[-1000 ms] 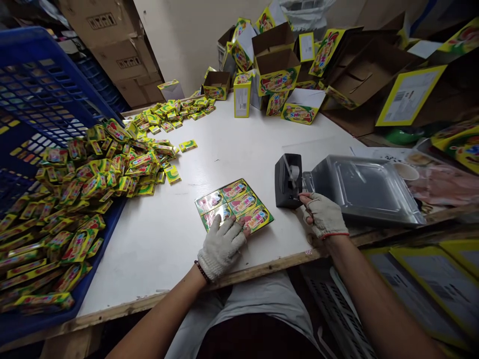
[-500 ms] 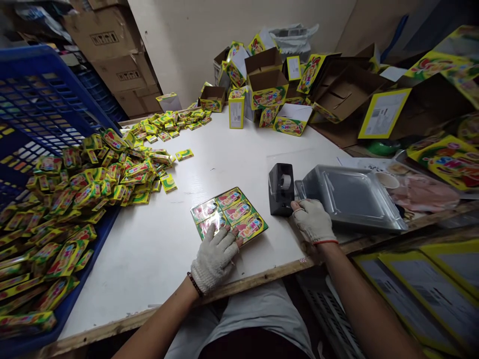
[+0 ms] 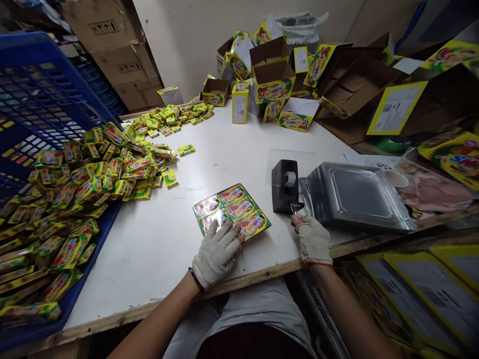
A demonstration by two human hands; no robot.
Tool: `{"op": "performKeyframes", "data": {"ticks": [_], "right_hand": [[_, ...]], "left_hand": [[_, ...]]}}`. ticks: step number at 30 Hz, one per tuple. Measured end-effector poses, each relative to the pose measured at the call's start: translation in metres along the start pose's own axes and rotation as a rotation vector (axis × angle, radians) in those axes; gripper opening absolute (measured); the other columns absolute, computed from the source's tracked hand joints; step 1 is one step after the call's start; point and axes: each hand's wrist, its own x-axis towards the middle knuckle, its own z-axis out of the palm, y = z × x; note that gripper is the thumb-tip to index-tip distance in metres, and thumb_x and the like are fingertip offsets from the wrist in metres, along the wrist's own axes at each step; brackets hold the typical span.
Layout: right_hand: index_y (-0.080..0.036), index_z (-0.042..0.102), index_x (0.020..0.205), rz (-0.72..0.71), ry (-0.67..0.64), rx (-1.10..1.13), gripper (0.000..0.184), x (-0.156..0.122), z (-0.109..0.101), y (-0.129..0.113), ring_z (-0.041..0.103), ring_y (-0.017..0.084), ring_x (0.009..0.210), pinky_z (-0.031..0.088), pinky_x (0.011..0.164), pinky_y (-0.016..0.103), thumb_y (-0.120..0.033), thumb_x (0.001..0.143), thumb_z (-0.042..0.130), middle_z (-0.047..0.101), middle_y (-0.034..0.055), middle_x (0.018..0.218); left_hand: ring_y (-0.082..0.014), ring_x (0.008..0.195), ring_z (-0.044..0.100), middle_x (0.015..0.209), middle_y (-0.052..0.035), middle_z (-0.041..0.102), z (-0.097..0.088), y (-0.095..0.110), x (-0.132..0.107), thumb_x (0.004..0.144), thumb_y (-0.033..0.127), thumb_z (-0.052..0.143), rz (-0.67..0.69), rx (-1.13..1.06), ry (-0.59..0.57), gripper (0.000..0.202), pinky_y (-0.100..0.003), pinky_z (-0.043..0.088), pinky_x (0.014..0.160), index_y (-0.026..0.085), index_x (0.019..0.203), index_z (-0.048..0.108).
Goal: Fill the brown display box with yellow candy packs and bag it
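Note:
My left hand [image 3: 218, 253], in a white fingerless glove, lies spread on the near edge of a flat square pack of small crayon boxes [image 3: 239, 207]. Glare on that pack suggests a clear plastic cover. To its right stands a black tape dispenser [image 3: 284, 192] with a roll of tape in it. My right hand [image 3: 312, 237], gloved the same way, is at the dispenser's near end. Its thumb and finger pinch a short strip of clear tape [image 3: 295, 209] by the cutter.
A blue crate [image 3: 101, 239] spills small crayon boxes [image 3: 112, 169] over the table's left side. Stacked clear plastic trays [image 3: 359, 194] sit right of the dispenser. Open cartons [image 3: 275, 85] crowd the back. A wooden edge [image 3: 269, 273] borders the table near me.
My right hand has moved slightly down, toward me, from the dispenser, and a strip of tape now shows at its fingertips. The left hand stays on the pack. The view has shifted slightly.

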Motion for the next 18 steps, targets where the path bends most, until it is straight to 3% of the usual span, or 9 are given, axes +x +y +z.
{"op": "performKeyframes", "data": {"ticks": [3,7,14,18], "right_hand": [[-0.023,0.056,0.068,0.067,-0.051,0.098,0.039,0.006,0.012,0.010,0.058,0.017,0.060,0.045,0.055,0.028,-0.062,0.064,0.060,0.059,0.0007,0.062],[-0.024,0.050,0.065,0.088,-0.165,0.184,0.047,0.001,0.017,0.012,0.054,0.015,0.053,0.044,0.050,0.027,-0.068,0.060,0.066,0.055,-0.0014,0.057],[-0.022,0.057,0.069,0.089,-0.843,0.299,0.047,-0.079,0.024,-0.025,0.054,0.013,0.053,0.046,0.055,0.027,-0.067,0.073,0.070,0.058,-0.0019,0.058],[-0.022,0.055,0.065,0.060,-0.903,0.260,0.044,-0.101,0.044,-0.039,0.055,0.014,0.055,0.047,0.057,0.028,-0.064,0.076,0.067,0.059,-0.0016,0.058]], "left_hand": [[-0.0306,0.118,0.058,0.126,-0.0141,0.067,-0.001,0.003,0.000,0.080,0.016,0.056,-0.024,-0.019,0.132,0.041,-0.057,0.040,0.106,0.020,0.120,0.063],[-0.0235,0.096,0.061,0.102,-0.0101,0.068,-0.002,0.009,-0.001,0.083,0.011,0.058,-0.136,-0.068,0.340,0.021,-0.043,0.052,0.088,0.021,0.102,0.064],[-0.0248,0.101,0.059,0.106,-0.0116,0.065,-0.004,0.009,-0.006,0.082,0.009,0.053,-0.132,-0.189,0.337,0.023,-0.043,0.052,0.091,0.018,0.103,0.057],[-0.0236,0.103,0.058,0.109,-0.0110,0.065,-0.001,0.006,-0.011,0.082,0.010,0.054,-0.181,-0.273,0.317,0.029,-0.042,0.051,0.093,0.018,0.110,0.055]]}}
